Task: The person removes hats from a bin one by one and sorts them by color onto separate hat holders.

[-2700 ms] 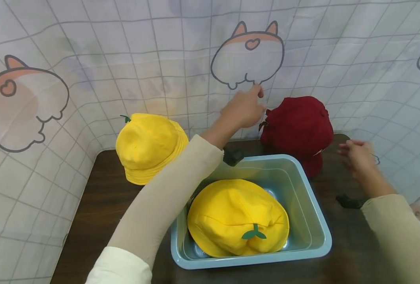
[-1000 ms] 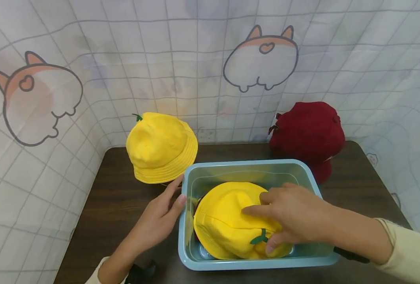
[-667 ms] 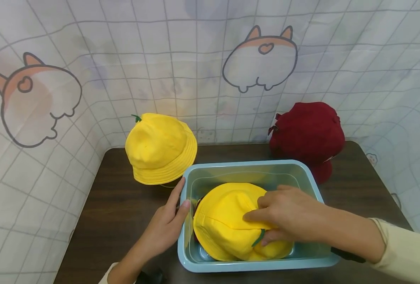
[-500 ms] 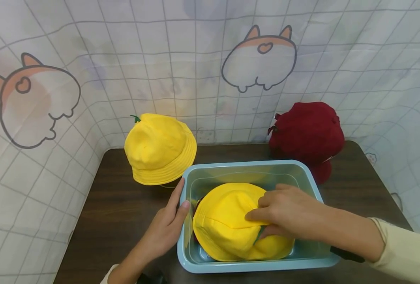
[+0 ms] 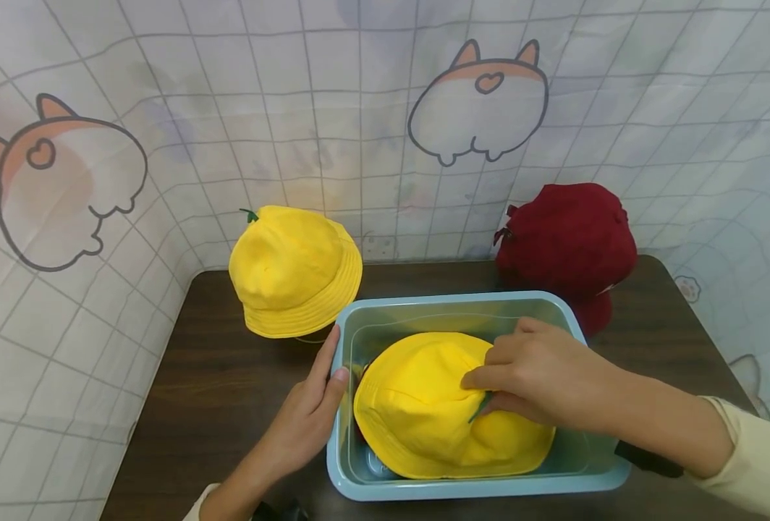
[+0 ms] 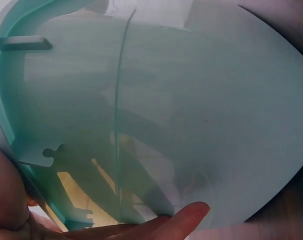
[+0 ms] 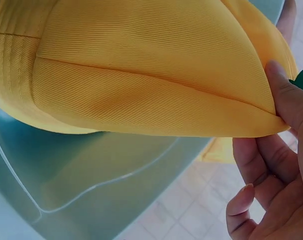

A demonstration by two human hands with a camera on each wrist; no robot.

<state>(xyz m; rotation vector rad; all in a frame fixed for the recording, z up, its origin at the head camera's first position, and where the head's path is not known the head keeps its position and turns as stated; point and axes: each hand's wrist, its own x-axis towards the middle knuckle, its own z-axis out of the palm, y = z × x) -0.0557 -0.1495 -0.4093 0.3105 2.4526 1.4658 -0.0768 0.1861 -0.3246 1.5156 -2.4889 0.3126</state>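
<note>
Inside a light blue plastic basin (image 5: 450, 490) lies a yellow bucket hat (image 5: 417, 405) with a small green sprout on its crown. My right hand (image 5: 541, 376) pinches the crown cloth beside the sprout between thumb and fingers; the right wrist view shows the thumb (image 7: 286, 97) on top of the folded cloth. With my left hand (image 5: 307, 416) I hold the basin's left rim, thumb over the edge and fingers along the outer wall (image 6: 191, 100). Something dark under the hat's left side is mostly hidden.
A second yellow bucket hat (image 5: 294, 271) with a green sprout sits behind the basin at the left. Dark red caps (image 5: 564, 239) stand at the back right, close to the basin's corner. Patterned cloth (image 5: 385, 130) hangs behind the dark wooden table (image 5: 216, 376).
My right hand came from the right, reached into the basin and took hold of the hat's crown, now slightly raised. My left hand moved from the back to the basin's left rim.
</note>
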